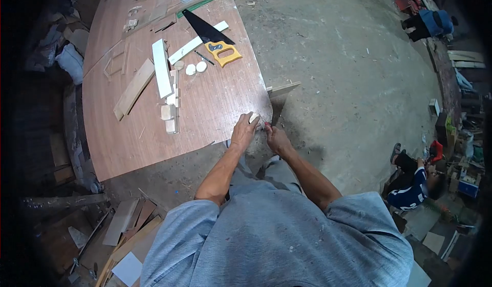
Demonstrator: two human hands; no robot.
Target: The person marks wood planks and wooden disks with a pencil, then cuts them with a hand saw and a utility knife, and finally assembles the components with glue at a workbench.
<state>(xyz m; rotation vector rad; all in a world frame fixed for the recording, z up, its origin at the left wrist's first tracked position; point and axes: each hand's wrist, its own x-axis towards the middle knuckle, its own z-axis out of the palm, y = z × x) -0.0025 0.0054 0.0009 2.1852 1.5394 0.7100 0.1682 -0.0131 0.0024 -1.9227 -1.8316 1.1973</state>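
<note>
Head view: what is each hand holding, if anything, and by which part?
The left hand holds a small pale wooden piece; exactly where is too small to tell. The right hand holds a red-handled tool by its handle.

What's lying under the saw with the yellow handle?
A white strip passes beneath the blade of the saw, showing on both sides of it. The tabletop shows through the handle's opening. Whatever lies directly beneath the blade is covered.
</note>
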